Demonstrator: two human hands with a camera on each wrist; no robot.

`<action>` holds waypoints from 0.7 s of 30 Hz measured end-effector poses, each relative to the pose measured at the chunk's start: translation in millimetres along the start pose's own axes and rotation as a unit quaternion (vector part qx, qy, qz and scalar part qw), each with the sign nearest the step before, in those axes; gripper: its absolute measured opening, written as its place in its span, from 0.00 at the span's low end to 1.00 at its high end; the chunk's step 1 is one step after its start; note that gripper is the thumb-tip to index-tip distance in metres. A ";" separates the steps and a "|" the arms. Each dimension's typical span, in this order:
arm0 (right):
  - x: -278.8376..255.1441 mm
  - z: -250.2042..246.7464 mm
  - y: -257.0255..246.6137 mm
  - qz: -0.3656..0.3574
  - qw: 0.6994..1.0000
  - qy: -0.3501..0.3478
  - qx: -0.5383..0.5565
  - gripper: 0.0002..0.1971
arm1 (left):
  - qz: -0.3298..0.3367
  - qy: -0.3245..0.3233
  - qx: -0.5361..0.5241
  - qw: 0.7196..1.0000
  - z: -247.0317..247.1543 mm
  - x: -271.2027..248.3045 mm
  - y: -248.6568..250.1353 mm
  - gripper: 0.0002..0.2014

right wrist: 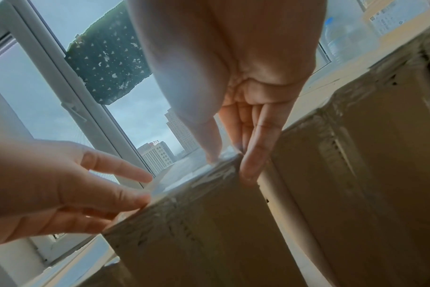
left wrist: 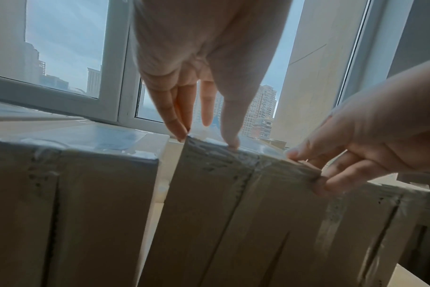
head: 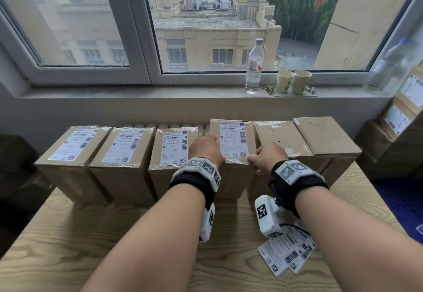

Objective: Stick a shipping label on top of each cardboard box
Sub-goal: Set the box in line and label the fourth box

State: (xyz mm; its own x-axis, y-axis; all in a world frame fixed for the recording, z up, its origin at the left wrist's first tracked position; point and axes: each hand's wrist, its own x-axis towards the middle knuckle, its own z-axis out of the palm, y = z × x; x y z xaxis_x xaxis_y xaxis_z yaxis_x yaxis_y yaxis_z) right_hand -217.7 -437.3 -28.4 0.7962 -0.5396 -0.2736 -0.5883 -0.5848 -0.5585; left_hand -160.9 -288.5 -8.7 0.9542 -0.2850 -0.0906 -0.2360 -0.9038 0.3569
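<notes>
Six cardboard boxes stand in a row on the wooden table [head: 68, 234]. The three on the left carry white shipping labels [head: 75, 143]. A label [head: 232, 139] also lies on top of the fourth box [head: 238, 182]. My left hand [head: 207, 146] [left wrist: 209, 134] presses straight fingers on that box's near left top edge. My right hand [head: 263, 156] [right wrist: 228, 161] has its thumb on the label's near right corner and its fingers down the box's side. The fifth box [head: 281, 136] and sixth box [head: 325, 133] have bare tops. Loose labels [head: 288, 252] lie under my right forearm.
A water bottle [head: 254, 65] and two paper cups [head: 294, 82] stand on the windowsill behind the row. More labelled cartons [head: 402, 117] are stacked at the right edge. Wooden table surface stretches in front of the boxes.
</notes>
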 end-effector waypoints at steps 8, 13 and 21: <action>14.9 20.2 -1.0 -0.026 0.999 -0.014 0.037 0.10 | -0.040 -0.006 0.037 0.998 18.9 21.2 -8.2 0.19; 16.8 19.5 2.0 -0.038 0.998 -0.001 0.040 0.10 | -0.047 0.004 0.029 0.998 19.7 25.3 -7.6 0.17; 17.2 -20.1 18.1 -0.030 0.994 0.072 0.073 0.07 | -0.009 0.006 -0.034 0.999 23.8 23.5 32.6 0.18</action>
State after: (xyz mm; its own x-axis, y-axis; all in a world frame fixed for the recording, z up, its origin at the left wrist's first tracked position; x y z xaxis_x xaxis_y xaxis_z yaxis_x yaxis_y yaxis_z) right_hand -217.5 -469.4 -27.5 0.7951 -0.5930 -0.1270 -0.5043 -0.5301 -0.6817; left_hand -150.6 -332.3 -21.3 0.9603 -0.2648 -0.0875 -0.2060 -0.8851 0.4174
